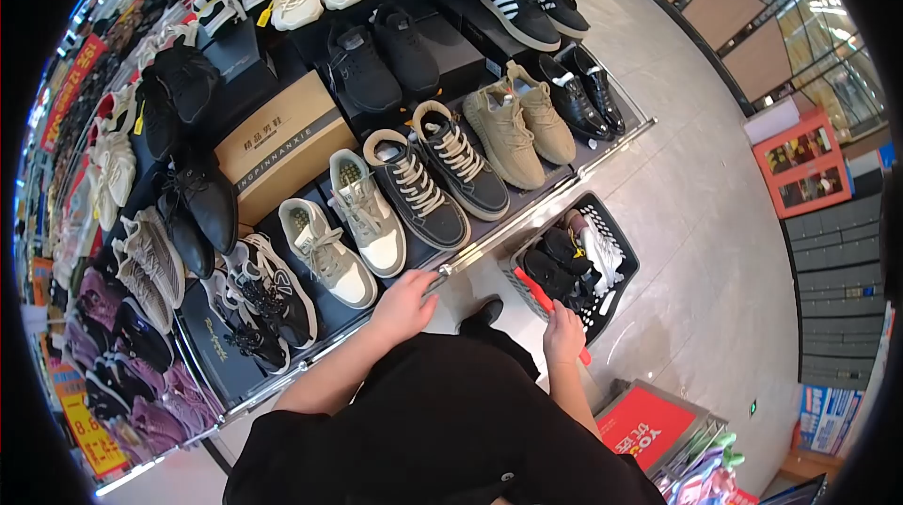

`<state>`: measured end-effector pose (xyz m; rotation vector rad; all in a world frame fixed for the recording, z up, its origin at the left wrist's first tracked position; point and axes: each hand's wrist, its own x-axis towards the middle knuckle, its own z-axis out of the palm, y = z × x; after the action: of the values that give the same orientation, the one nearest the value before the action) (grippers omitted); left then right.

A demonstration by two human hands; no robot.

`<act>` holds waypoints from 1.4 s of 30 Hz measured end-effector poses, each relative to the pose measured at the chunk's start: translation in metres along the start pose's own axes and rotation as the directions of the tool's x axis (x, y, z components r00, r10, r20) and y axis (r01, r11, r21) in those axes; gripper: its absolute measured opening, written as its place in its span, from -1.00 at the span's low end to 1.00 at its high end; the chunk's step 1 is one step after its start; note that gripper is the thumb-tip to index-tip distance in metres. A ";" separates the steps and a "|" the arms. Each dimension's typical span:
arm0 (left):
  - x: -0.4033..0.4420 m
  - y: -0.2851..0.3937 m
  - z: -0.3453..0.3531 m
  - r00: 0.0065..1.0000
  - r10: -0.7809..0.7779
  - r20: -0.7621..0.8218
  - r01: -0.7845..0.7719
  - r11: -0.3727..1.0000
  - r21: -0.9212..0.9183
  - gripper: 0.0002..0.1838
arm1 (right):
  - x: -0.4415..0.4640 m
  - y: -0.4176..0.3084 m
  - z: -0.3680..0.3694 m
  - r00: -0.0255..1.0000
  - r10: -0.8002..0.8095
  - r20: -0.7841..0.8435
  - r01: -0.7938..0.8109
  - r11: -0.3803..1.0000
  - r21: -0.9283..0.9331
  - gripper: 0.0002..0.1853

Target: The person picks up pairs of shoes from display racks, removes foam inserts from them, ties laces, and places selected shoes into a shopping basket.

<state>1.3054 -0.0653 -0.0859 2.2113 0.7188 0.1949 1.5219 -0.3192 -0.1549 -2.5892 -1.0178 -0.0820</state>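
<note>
My right hand [564, 334] is closed around the red handle [533, 291] of a black shopping basket. The slotted basket [628, 265] hangs or stands below the display's front edge, and I cannot tell which. Inside it are black shoes [553, 260] and a white shoe [602, 246]. At the metal front rail, my left hand [406, 306] is closed on a small dark piece with a silvery end [439, 279], too small to name. Just beyond that hand sit grey-and-white sneakers [329, 256] and dark high-top sneakers [419, 190] with cream laces.
A tiered shoe display [489, 237] curves ahead and left, bearing a brown shoebox [282, 143], tan sneakers [508, 129] and shiny black shoes [578, 96]. At lower right stands a red sign [649, 425]. Tiled floor [715, 251] runs along the right, beside an orange cabinet [801, 162].
</note>
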 end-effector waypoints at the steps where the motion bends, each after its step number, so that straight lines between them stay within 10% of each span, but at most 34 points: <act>1: 0.007 -0.001 0.006 0.990 -0.052 -0.128 0.047 0.998 -0.042 -0.56 | 0.005 0.004 0.000 1.000 -0.015 -0.004 0.015 1.000 0.010 -0.78; 5: 0.055 -0.015 0.023 0.864 -0.403 -0.303 0.311 0.899 -0.310 -0.37 | 0.021 0.019 -0.001 1.000 -0.013 0.019 0.012 0.999 0.053 -0.78; 8: 0.093 -0.021 0.021 0.821 -0.406 -0.401 0.188 0.856 -0.482 -0.28 | 0.028 0.033 0.002 1.000 -0.028 0.015 0.027 0.998 0.061 -0.77; 19: 0.155 0.006 0.043 0.469 -0.661 -0.585 0.663 0.702 -0.261 0.15 | 0.071 0.073 -0.005 0.998 -0.026 0.048 0.023 0.997 0.077 -0.76; 27: 0.152 0.018 0.041 0.528 -0.628 -0.572 0.657 0.729 -0.194 0.09 | 0.109 0.078 -0.010 0.987 -0.163 0.002 0.162 0.982 0.098 -0.74; 35: 0.136 0.016 0.029 0.638 -0.596 -0.488 0.586 0.786 -0.196 0.12 | 0.190 -0.068 -0.012 0.851 -0.525 0.015 0.461 0.760 0.459 -0.48; 42: 0.122 -0.005 0.026 0.748 -0.521 -0.411 0.448 0.854 -0.267 0.12 | 0.237 -0.146 0.042 0.848 -0.527 0.051 0.456 0.776 0.435 -0.22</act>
<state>1.4131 -0.0118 -0.1181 1.7590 1.4775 0.5137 1.5962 -0.0521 -0.1065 -1.9199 -1.5735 0.2072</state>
